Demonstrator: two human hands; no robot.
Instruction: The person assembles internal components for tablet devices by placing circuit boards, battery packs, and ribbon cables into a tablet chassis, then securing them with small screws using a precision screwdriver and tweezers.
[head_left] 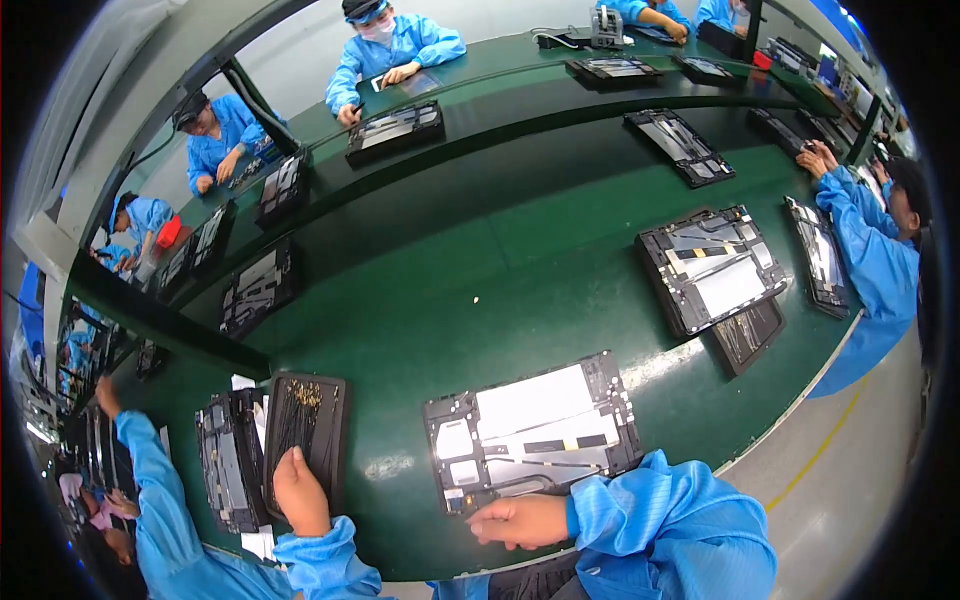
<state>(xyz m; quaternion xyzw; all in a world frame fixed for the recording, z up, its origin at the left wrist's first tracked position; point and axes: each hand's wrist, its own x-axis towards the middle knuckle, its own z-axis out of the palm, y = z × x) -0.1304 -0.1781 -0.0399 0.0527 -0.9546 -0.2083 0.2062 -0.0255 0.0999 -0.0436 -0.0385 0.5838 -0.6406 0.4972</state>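
Sleeve (158,490) of a neighbour, pale blue, comes in at eight o'clock, reading the dial over the middle of the green worktop (450,260) with twelve straight ahead of the worker. Out at ten, a capped person (228,125) in blue bends over small parts. Back at eight stands a stack (228,465) of dark-framed devices, white paper (258,543) poking out at its near end. At nine lies another opened unit (258,290), beyond a dark beam.

Just beside the stack, between seven and eight, is a dark tray (338,450) holding thin black cables (308,405) with gold-coloured ends. The worker's left hand (303,492) is over the tray's near end, thumb up and the other fingers mostly hidden; from here I cannot tell whether it grips a cable.

Past eleven, a masked person (395,50) works across the way. Between five and six, flat on the worktop, lies the device (540,425) in front of the worker, black-framed with silver panels and dark strips. The right hand (522,522) is at its near left corner, fingers curled inward; I cannot tell whether they pinch anything.

At two, an opened unit sits askew. Near three is the right stack (715,265), resting partly over a second tray (772,328) of cables. Farther out at three, a slim device (815,255) slants near the edge, and beside it is a co-worker (865,240) in blue.
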